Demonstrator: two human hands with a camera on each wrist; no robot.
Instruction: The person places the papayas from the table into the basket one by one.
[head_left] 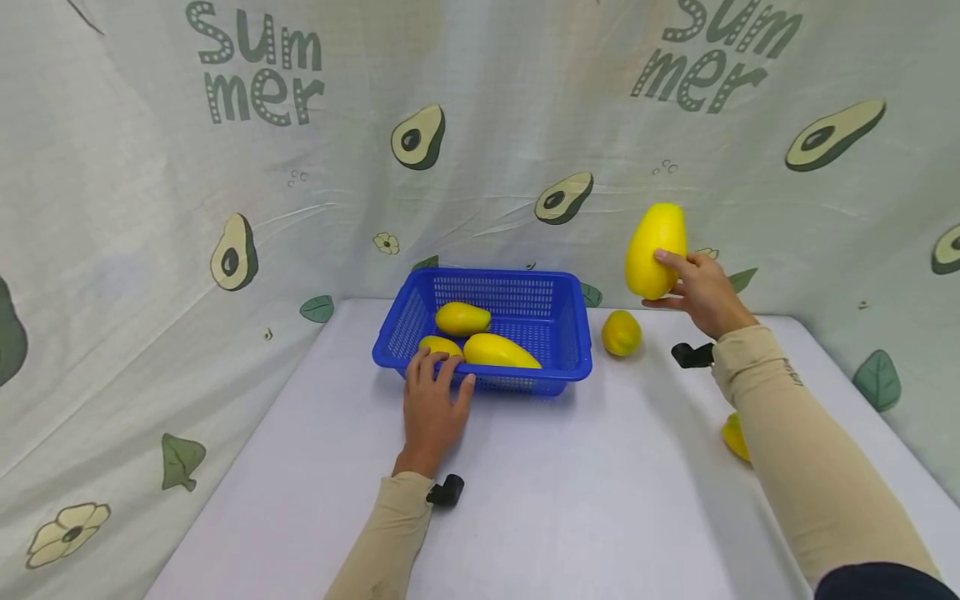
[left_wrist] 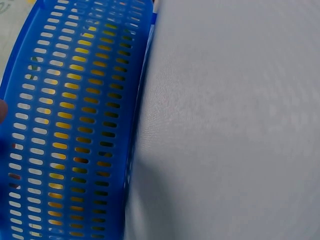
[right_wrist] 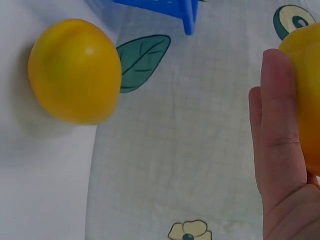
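Observation:
My right hand (head_left: 705, 287) holds a large yellow mango (head_left: 651, 254) up above the table's back right, thumb on its near side. In the right wrist view, extended fingers (right_wrist: 280, 115) lie along that mango, which is cut off by the frame edge. My left hand (head_left: 437, 408) grips the front rim of a blue plastic basket (head_left: 577, 354) near its left corner, fingers over the rim and thumb outside. Inside lie a yellow fruit (head_left: 461, 319) at the back, a longer yellow mango (head_left: 501, 352) at the front, and another yellow fruit (head_left: 441, 345) partly behind my fingers.
A rounded yellow fruit (head_left: 621, 333) stands on the white table (head_left: 570, 500) right of the basket. Another yellow fruit (head_left: 737, 436) is partly hidden by my right forearm. A printed cloth (head_left: 487, 125) hangs behind the table and along its sides.

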